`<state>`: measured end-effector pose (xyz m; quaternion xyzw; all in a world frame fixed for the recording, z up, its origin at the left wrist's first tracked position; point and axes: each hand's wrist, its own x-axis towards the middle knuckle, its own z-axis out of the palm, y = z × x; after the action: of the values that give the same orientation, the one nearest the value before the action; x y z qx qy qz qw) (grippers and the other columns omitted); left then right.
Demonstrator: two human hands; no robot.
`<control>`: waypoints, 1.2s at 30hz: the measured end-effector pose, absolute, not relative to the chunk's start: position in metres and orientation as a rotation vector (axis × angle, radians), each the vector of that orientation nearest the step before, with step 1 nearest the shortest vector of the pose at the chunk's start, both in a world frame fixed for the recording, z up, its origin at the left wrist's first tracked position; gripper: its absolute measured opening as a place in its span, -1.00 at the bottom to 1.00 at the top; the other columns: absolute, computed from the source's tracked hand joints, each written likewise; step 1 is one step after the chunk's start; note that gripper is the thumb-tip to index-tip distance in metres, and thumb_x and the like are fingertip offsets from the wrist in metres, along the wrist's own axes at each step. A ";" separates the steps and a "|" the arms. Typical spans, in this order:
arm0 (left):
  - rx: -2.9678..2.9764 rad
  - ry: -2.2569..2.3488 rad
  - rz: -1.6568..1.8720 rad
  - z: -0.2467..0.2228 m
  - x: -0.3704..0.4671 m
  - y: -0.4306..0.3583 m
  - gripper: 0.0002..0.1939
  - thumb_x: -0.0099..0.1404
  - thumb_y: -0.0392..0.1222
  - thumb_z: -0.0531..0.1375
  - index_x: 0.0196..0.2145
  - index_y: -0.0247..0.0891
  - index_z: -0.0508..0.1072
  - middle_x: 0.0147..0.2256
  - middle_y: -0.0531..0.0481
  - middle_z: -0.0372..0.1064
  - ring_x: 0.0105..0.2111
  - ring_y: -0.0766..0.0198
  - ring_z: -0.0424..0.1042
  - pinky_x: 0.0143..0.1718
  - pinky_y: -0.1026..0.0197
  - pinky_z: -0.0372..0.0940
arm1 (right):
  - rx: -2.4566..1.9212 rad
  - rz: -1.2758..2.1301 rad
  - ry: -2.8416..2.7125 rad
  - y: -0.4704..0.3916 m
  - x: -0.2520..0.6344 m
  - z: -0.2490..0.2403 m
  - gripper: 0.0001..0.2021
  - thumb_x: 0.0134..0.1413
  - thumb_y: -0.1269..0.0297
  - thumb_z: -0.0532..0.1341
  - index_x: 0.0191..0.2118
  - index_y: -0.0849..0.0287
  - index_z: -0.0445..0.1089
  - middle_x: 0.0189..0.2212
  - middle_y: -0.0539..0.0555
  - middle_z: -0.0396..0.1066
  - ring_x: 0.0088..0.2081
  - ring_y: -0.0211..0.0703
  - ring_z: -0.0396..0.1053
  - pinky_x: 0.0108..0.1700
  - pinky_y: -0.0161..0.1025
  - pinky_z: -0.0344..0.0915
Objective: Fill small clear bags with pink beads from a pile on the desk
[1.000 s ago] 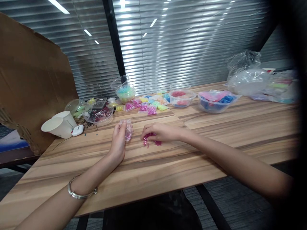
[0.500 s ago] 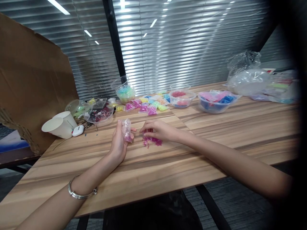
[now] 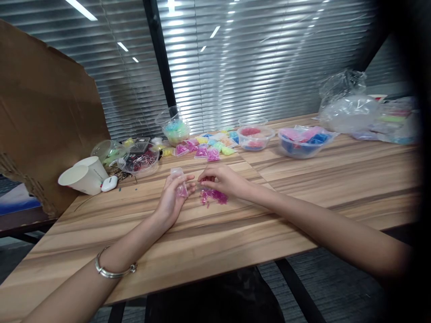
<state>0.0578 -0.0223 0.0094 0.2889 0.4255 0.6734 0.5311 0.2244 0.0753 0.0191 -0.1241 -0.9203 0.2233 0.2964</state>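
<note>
My left hand (image 3: pixel 167 202) holds a small clear plastic bag (image 3: pixel 180 183), its thumb laid across the front. A little pink shows in the lower part of the bag. Just to the right, a loose heap of magenta bead-like pieces (image 3: pixel 215 196) lies on the wooden table (image 3: pixel 235 237). Over the heap's far side hovers my right hand (image 3: pixel 220 179), thumb and fingertips drawn together in a pinch. Whatever sits between those fingertips is too small to make out. The fingers of both hands are close to each other but apart.
Small bags of pink pieces (image 3: pixel 213 154) and other colours lie behind my hands. Beyond are a clear tub of red pieces (image 3: pixel 256 137), a tub with blue and pink (image 3: pixel 301 146), and a round container (image 3: pixel 139 163). Paper cups (image 3: pixel 77 177) and an earbud case (image 3: pixel 109 183) stand left, beside cardboard (image 3: pixel 50 107).
My left thumb has moved across the bag, which now looks flatter and more tilted. My right hand has risen slightly from the magenta heap, its fingertips still together.
</note>
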 end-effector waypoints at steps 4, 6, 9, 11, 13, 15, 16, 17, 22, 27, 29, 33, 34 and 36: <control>0.661 0.963 1.594 0.012 0.057 -0.021 -0.76 0.22 -0.12 0.11 -0.18 -0.28 0.29 -0.27 -0.14 0.45 -0.33 0.18 0.47 -0.19 0.10 0.33 | -0.318 0.578 -2.415 0.076 0.224 0.018 -0.88 0.17 0.36 0.18 -0.23 0.21 0.46 -0.33 0.04 0.47 -0.30 -0.23 0.39 -0.26 -0.32 0.24; 0.686 0.964 1.581 0.013 0.058 -0.022 -0.74 0.24 -0.08 0.10 -0.17 -0.27 0.29 -0.31 -0.12 0.46 -0.36 0.19 0.47 -0.22 0.11 0.34 | -0.309 0.572 -2.397 0.076 0.224 0.018 -0.89 0.17 0.35 0.19 -0.23 0.22 0.45 -0.34 0.03 0.47 -0.29 -0.24 0.39 -0.25 -0.32 0.24; 0.731 0.967 1.549 0.014 0.060 -0.023 -0.74 0.22 -0.05 0.15 -0.19 -0.24 0.29 -0.35 -0.06 0.44 -0.42 0.26 0.44 -0.29 0.17 0.34 | -0.310 0.558 -2.379 0.076 0.223 0.018 -0.89 0.18 0.35 0.19 -0.22 0.21 0.45 -0.34 0.03 0.47 -0.29 -0.24 0.39 -0.25 -0.32 0.24; 0.765 0.977 1.545 0.015 0.061 -0.024 -0.72 0.18 -0.06 0.21 -0.19 -0.23 0.31 -0.35 -0.03 0.43 -0.43 0.29 0.42 -0.31 0.20 0.33 | -0.320 0.537 -2.368 0.076 0.224 0.019 -0.89 0.18 0.35 0.18 -0.22 0.21 0.45 -0.33 0.03 0.47 -0.29 -0.23 0.38 -0.24 -0.30 0.24; 0.790 1.003 1.556 0.015 0.062 -0.026 -0.66 0.13 -0.10 0.27 -0.16 -0.21 0.32 -0.32 -0.01 0.43 -0.40 0.31 0.42 -0.31 0.22 0.33 | -0.328 0.517 -2.351 0.075 0.224 0.020 -0.88 0.19 0.35 0.18 -0.24 0.21 0.45 -0.33 0.04 0.46 -0.28 -0.22 0.38 -0.23 -0.29 0.24; 0.800 1.033 1.565 0.014 0.062 -0.027 -0.58 0.06 -0.19 0.32 -0.12 -0.20 0.32 -0.28 -0.01 0.44 -0.37 0.31 0.43 -0.30 0.22 0.34 | -0.339 0.502 -2.328 0.074 0.224 0.021 -0.89 0.18 0.35 0.18 -0.25 0.21 0.45 -0.33 0.04 0.46 -0.28 -0.21 0.37 -0.23 -0.29 0.24; 0.802 1.040 1.564 0.014 0.062 -0.027 -0.56 0.04 -0.24 0.33 -0.11 -0.20 0.32 -0.27 -0.02 0.44 -0.36 0.30 0.43 -0.28 0.21 0.34 | -0.345 0.499 -2.319 0.073 0.224 0.021 -0.89 0.18 0.35 0.18 -0.24 0.20 0.45 -0.33 0.04 0.46 -0.28 -0.21 0.37 -0.23 -0.28 0.24; 0.801 1.044 1.561 0.013 0.062 -0.028 -0.56 0.03 -0.28 0.32 -0.11 -0.22 0.33 -0.26 -0.03 0.44 -0.35 0.30 0.44 -0.27 0.20 0.35 | -0.352 0.497 -2.311 0.073 0.224 0.021 -0.89 0.18 0.35 0.18 -0.24 0.20 0.45 -0.33 0.05 0.46 -0.28 -0.21 0.37 -0.23 -0.28 0.24; 0.772 1.004 1.552 0.011 0.060 -0.027 -0.61 0.02 -0.44 0.23 -0.15 -0.26 0.36 -0.23 -0.06 0.44 -0.31 0.27 0.46 -0.10 0.04 0.36 | -0.345 0.479 -2.251 0.073 0.223 0.020 -0.88 0.18 0.35 0.18 -0.21 0.19 0.45 -0.32 0.05 0.46 -0.28 -0.21 0.37 -0.23 -0.28 0.24; 0.741 0.943 1.516 0.012 0.060 -0.028 -0.64 0.06 -0.44 0.20 -0.14 -0.29 0.37 -0.25 -0.08 0.43 -0.20 0.19 0.45 -0.01 -0.04 0.33 | -0.298 0.462 -2.237 0.073 0.223 0.019 -0.87 0.19 0.36 0.16 -0.17 0.18 0.44 -0.25 0.08 0.46 -0.21 -0.18 0.37 -0.16 -0.25 0.26; 0.725 0.932 1.503 0.014 0.061 -0.029 -0.68 0.11 -0.37 0.20 -0.14 -0.28 0.36 -0.31 -0.06 0.43 -0.23 0.19 0.45 -0.03 -0.05 0.34 | -0.294 0.459 -2.240 0.073 0.223 0.018 -0.86 0.20 0.36 0.15 -0.17 0.18 0.43 -0.24 0.08 0.45 -0.20 -0.17 0.37 -0.15 -0.24 0.26; 0.701 0.938 1.495 0.017 0.062 -0.029 -0.72 0.23 -0.12 0.14 -0.11 -0.25 0.33 -0.33 -0.09 0.43 -0.29 0.15 0.46 -0.20 0.00 0.39 | -0.293 0.466 -2.230 0.073 0.222 0.017 -0.86 0.20 0.37 0.15 -0.17 0.18 0.44 -0.25 0.09 0.46 -0.21 -0.16 0.37 -0.15 -0.23 0.27; 0.700 0.941 1.496 0.017 0.063 -0.028 -0.71 0.24 -0.09 0.13 -0.11 -0.26 0.33 -0.33 -0.10 0.44 -0.30 0.14 0.46 -0.25 0.03 0.39 | -0.291 0.472 -2.230 0.073 0.222 0.016 -0.86 0.20 0.37 0.16 -0.17 0.18 0.44 -0.25 0.09 0.46 -0.21 -0.15 0.38 -0.15 -0.23 0.27; 0.705 0.942 1.500 0.017 0.063 -0.027 -0.71 0.26 -0.06 0.10 -0.13 -0.26 0.33 -0.32 -0.13 0.45 -0.34 0.15 0.46 -0.32 0.09 0.38 | -0.289 0.481 -2.228 0.073 0.221 0.015 -0.86 0.19 0.36 0.16 -0.17 0.18 0.44 -0.25 0.09 0.46 -0.21 -0.16 0.38 -0.15 -0.23 0.27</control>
<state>0.0625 -0.0269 0.0170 0.3014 0.4027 0.6416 0.5790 0.2214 0.0734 0.0155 -0.1146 -0.8846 0.1911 0.4096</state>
